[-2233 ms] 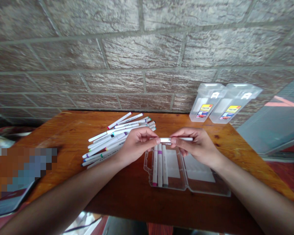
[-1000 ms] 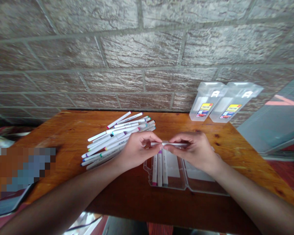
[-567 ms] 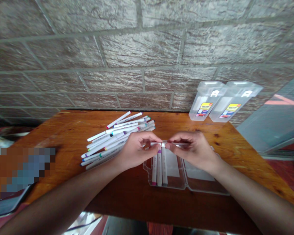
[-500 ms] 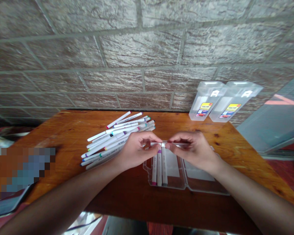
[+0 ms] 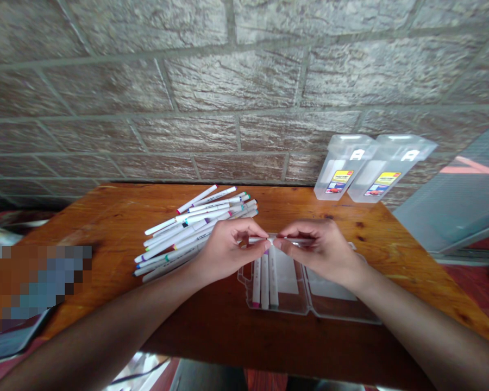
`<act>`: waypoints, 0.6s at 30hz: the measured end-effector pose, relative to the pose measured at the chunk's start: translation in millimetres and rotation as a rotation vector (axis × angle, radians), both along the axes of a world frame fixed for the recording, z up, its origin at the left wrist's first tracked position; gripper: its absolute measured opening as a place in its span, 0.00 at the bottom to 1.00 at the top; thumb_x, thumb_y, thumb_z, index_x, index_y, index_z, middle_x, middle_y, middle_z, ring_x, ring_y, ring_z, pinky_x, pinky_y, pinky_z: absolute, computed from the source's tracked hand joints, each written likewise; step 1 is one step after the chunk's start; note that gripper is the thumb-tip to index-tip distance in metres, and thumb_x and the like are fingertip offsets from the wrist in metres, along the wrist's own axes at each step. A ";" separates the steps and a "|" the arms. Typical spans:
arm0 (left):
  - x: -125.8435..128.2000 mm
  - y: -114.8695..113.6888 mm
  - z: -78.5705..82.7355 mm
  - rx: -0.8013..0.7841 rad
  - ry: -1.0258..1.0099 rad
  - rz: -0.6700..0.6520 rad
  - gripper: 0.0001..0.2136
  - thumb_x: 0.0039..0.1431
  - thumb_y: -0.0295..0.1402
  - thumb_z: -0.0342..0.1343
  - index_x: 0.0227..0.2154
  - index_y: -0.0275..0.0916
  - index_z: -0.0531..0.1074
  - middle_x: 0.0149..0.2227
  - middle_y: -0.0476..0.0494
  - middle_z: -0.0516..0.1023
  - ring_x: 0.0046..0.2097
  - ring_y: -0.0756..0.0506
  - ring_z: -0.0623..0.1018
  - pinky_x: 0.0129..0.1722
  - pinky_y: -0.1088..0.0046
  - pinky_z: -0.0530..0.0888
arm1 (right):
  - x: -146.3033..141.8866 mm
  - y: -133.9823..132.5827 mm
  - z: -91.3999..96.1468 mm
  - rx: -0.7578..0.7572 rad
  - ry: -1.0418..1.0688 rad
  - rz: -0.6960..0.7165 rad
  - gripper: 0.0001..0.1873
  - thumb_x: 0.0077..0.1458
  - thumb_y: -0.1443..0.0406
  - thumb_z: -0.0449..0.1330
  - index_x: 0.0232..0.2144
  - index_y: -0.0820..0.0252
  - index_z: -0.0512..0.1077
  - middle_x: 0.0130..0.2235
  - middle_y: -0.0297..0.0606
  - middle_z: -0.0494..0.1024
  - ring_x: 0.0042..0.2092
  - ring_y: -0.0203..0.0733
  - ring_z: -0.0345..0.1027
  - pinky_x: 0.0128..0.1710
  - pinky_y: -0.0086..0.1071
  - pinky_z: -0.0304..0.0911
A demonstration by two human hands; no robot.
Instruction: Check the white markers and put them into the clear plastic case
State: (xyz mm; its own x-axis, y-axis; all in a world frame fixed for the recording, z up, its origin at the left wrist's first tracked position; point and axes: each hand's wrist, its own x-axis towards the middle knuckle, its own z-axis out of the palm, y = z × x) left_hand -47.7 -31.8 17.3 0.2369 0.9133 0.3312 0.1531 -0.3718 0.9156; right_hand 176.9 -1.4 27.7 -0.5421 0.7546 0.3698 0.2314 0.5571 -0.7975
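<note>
My left hand [image 5: 234,247] and my right hand [image 5: 318,247] pinch one white marker [image 5: 258,239] between thumbs and fingertips, holding it level with its middle between them. Parts of the marker are hidden by my fingers. Beneath lies an open clear plastic case [image 5: 308,304], unfolded flat on the table. Three white markers [image 5: 264,285] lie side by side in its left half; their far ends are near my fingertips. To the left of my left hand is a loose pile of markers [image 5: 187,222] with coloured ends, partly covered by that hand.
Two translucent plastic cases [image 5: 336,168] with yellow labels stand at the back right against the brick wall [image 5: 244,81]. The wooden table's [image 5: 212,336] front edge is close to me. A dark-edged object [image 5: 16,342], partly pixelated, is at the lower left.
My fingertips have shifted slightly on the marker, the left thumb moving a little to the right. The pile and the cases are unchanged.
</note>
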 end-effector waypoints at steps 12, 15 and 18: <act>0.1 -5.2 6.3 0.024 0.040 -0.032 0.03 0.59 0.30 0.64 0.36 0.37 0.80 0.31 0.44 0.84 0.30 0.49 0.80 0.30 0.75 0.75 | -2.2 -3.7 1.9 0.063 -0.044 -0.056 0.14 0.57 0.55 0.70 0.30 0.60 0.81 0.26 0.35 0.80 0.27 0.37 0.69 0.26 0.28 0.60; -0.6 -6.0 6.3 0.049 0.053 -0.039 0.03 0.59 0.28 0.63 0.36 0.37 0.80 0.32 0.45 0.84 0.32 0.49 0.80 0.31 0.76 0.75 | -2.4 -3.7 -0.9 0.010 -0.045 -0.074 0.15 0.57 0.54 0.70 0.29 0.60 0.81 0.26 0.35 0.79 0.27 0.36 0.68 0.25 0.28 0.59; -0.8 -5.6 4.4 0.052 0.043 -0.044 0.03 0.60 0.28 0.64 0.36 0.37 0.80 0.33 0.44 0.84 0.33 0.49 0.81 0.33 0.76 0.76 | -3.2 -2.7 -2.5 -0.072 -0.016 -0.071 0.15 0.56 0.54 0.70 0.29 0.60 0.81 0.27 0.35 0.79 0.27 0.37 0.69 0.26 0.29 0.61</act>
